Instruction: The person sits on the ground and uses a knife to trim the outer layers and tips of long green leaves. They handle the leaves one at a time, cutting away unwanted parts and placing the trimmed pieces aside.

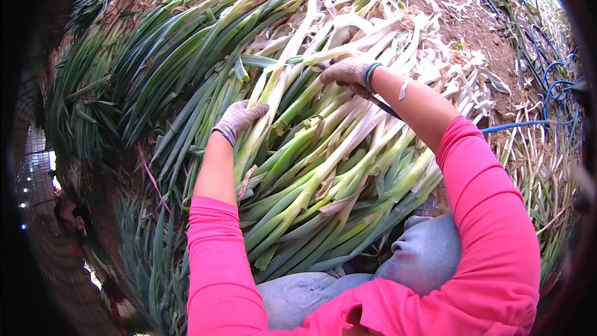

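A large heap of leeks (336, 168), with white shanks and long green leaves, lies in front of me. My left hand (241, 119), in a light knit glove, is closed round a pale leek stalk (261, 126) near the heap's left-middle. Up and to the right, my gloved right hand (349, 71) is closed on a dark tool (324, 64) with a small greyish tip. A dark tube (385, 108) runs back from it beneath my forearm. The tool's body is mostly hidden by my fingers. Its tip is close to a green leaf (260, 61) lying across the stalks.
More dark green leek bundles (149, 74) lie at the left. Peeled pale skins (454, 65) are strewn over brown soil (479, 28) at the upper right. A blue hose (519, 126) stretches behind my right arm to loops at the right edge. A pink string (151, 177) lies at the left.
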`<state>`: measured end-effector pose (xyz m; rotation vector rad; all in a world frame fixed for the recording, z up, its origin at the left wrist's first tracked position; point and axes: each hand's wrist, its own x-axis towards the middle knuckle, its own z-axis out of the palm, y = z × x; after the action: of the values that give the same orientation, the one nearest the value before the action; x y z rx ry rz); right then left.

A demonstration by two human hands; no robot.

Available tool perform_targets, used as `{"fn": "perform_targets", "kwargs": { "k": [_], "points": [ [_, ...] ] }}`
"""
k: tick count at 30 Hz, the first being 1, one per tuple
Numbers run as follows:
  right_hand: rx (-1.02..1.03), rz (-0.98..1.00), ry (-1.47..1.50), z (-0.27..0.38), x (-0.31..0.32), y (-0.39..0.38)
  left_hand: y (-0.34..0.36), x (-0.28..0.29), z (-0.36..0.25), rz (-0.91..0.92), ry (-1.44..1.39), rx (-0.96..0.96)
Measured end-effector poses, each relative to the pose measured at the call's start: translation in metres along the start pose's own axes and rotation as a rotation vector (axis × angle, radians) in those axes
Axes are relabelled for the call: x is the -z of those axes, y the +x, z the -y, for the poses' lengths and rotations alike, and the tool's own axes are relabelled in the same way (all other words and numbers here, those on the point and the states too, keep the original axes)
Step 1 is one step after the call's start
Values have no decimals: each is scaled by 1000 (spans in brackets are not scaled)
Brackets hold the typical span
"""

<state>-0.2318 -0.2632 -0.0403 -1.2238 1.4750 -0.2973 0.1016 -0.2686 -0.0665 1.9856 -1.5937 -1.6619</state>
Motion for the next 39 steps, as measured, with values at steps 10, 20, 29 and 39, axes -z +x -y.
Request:
{"fn": "perform_targets", "kwargs": {
  "k": [10, 20, 29, 39],
  "points": [
    [291, 387, -222, 21, -57, -75, 49, 33, 39, -292, 387, -103],
    [232, 339, -45, -13, -46, -6, 31, 18, 17, -392, 423, -22],
    [92, 84, -146, 15, 6, 18, 33, 12, 26, -414, 490, -34],
    [-24, -174, -265, 32, 36, 51, 25, -18, 14, -442, 709, 11]
  ]
}}
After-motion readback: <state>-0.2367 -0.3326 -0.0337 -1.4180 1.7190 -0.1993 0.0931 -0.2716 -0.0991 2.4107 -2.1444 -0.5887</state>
